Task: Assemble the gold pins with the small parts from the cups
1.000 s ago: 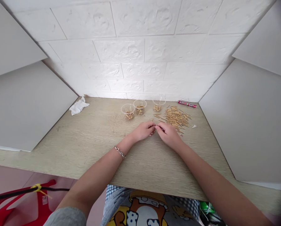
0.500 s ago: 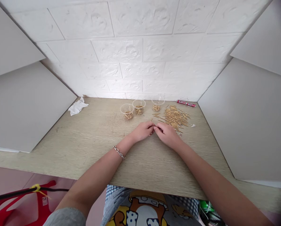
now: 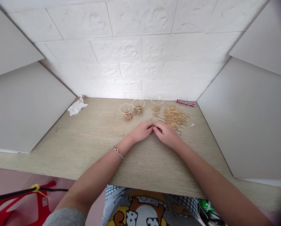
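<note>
My left hand (image 3: 143, 131) and my right hand (image 3: 164, 133) meet fingertip to fingertip over the table, both closed in a pinch. Whatever sits between the fingers is too small and too covered to make out. Just beyond my right hand lies a pile of thin gold-coloured sticks (image 3: 174, 116), with a few strays to its left. One short gold piece (image 3: 151, 119) stands out right behind my fingers. Farther back are three clear plastic cups: a left cup (image 3: 126, 110), a middle cup (image 3: 138, 104) and a right cup (image 3: 157, 100), each with small gold pieces at the bottom.
A crumpled white tissue (image 3: 77, 106) lies at the back left of the wooden table (image 3: 88, 138). A red wrapped tube (image 3: 185, 103) rests at the back right, a white scrap (image 3: 192, 125) nearer. Grey panels stand on both sides, a white brick-pattern wall (image 3: 131, 50) behind.
The hands stay pinched together in nearly the same place. The whole view has shifted very slightly; the cups and the stick pile look unchanged.
</note>
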`<action>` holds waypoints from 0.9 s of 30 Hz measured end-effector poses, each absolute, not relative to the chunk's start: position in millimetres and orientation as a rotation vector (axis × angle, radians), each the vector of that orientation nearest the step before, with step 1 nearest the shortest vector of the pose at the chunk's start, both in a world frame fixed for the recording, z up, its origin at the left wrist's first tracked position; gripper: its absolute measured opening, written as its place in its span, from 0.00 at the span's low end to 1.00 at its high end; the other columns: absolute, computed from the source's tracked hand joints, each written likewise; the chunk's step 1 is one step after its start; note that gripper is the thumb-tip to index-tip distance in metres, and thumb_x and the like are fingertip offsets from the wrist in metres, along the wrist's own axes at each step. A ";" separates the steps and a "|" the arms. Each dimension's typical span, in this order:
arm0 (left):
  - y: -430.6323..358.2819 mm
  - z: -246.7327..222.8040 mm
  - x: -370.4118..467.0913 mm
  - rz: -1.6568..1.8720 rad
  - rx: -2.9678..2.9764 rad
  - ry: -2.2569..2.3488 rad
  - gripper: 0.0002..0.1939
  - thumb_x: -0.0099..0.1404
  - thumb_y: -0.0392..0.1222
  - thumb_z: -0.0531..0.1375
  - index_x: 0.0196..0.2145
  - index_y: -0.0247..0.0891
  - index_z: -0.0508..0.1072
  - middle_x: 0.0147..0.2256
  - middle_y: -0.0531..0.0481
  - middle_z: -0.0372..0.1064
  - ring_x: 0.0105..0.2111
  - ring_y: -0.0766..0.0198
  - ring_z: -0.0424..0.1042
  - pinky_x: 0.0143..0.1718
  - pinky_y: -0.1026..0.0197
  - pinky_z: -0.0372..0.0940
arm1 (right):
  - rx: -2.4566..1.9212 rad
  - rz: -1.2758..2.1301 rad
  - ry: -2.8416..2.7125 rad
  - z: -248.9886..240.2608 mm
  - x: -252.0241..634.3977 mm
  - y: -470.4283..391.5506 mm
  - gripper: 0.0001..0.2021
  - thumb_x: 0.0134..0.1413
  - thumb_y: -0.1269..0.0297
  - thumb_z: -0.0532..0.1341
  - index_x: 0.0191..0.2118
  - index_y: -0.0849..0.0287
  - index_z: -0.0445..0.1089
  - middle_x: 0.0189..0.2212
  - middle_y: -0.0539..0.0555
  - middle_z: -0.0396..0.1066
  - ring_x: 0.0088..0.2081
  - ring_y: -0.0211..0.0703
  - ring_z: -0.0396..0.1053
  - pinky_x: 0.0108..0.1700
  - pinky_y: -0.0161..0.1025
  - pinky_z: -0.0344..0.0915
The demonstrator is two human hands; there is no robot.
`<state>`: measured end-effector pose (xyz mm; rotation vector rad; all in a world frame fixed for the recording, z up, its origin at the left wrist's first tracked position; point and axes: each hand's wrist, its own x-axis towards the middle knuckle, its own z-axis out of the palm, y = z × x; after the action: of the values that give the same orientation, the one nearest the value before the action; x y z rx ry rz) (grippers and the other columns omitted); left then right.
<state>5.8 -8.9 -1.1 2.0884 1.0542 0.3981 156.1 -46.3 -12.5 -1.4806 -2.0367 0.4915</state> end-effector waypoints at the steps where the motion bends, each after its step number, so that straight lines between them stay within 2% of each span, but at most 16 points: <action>1: -8.9 -1.0 5.7 0.399 2.085 1.054 0.11 0.61 0.37 0.48 0.27 0.36 0.68 0.23 0.54 0.65 0.28 0.67 0.64 0.31 0.65 0.59 | -1.479 0.491 -2.038 -12.4 156.0 -46.2 0.10 0.54 0.67 0.51 0.23 0.57 0.57 0.22 0.50 0.62 0.26 0.39 0.58 0.29 0.36 0.51; 27: -5.9 -6.7 4.1 0.442 1.937 1.003 0.12 0.61 0.40 0.48 0.31 0.35 0.69 0.24 0.54 0.65 0.27 0.68 0.64 0.31 0.65 0.61 | -1.450 0.475 -2.022 -13.0 155.8 -47.3 0.10 0.53 0.67 0.51 0.22 0.58 0.58 0.21 0.49 0.62 0.25 0.37 0.57 0.28 0.35 0.50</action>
<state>4.1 -5.9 -6.7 1.9371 1.0026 0.4419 155.8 -47.3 -13.0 -1.4498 -2.0221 0.4752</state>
